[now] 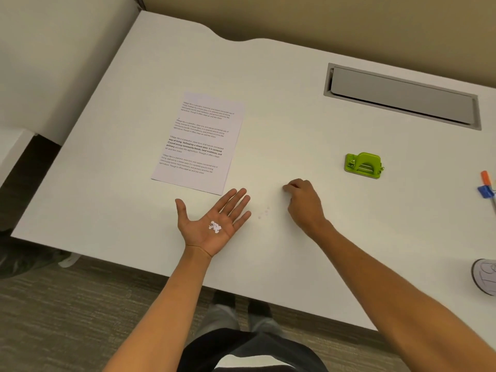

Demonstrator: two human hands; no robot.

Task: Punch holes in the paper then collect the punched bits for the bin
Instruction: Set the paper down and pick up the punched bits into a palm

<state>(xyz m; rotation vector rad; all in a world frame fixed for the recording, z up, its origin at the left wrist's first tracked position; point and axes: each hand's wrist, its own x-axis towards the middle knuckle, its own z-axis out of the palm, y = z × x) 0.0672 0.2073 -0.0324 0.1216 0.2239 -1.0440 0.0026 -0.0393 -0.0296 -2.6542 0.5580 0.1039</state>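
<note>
A printed sheet of paper (198, 140) lies flat on the white desk (295, 116). My left hand (212, 224) rests palm up just below the sheet, fingers spread, with a small heap of white punched bits (215, 227) on the palm. A few more punched bits (264, 212) lie on the desk between my hands. My right hand (303, 204) sits knuckles up to the right, its fingertips pinched together on the desk surface; I cannot see whether a bit is between them. The green hole punch (363, 165) stands further right, untouched.
A grey cable-tray lid (402, 96) is set into the desk at the back right. An orange and blue pen (487, 187) lies at the right edge, with a round white container (485, 276) below it. The desk's front edge runs near my body.
</note>
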